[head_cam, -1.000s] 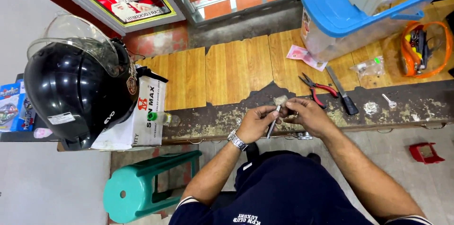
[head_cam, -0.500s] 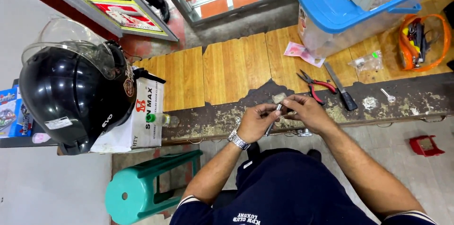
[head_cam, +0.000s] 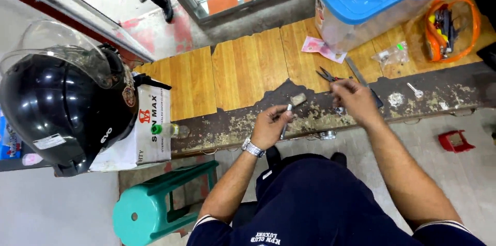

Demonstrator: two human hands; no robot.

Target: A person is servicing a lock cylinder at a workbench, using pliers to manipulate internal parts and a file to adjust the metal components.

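Left hand pinches a slim metal rod upright over the worn workbench edge. Right hand, fingers curled, hovers beside the red-handled pliers; its grip is unclear.

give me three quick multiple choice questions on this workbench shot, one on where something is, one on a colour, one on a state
1. Where is the black helmet?
A. on a white box at the bench's left end
B. on the stool
C. inside the blue-lidded tub

2. What colour is the plastic stool?
A. red
B. teal green
C. yellow

3. What is the left hand doing?
A. lying flat and empty
B. pinching a thin metal piece
C. gripping the pliers

Answers: 1 A, the helmet rests on the white box. 2 B, its seat and legs are teal. 3 B, the fingers close on the slim piece, while the right hand is over by the pliers.
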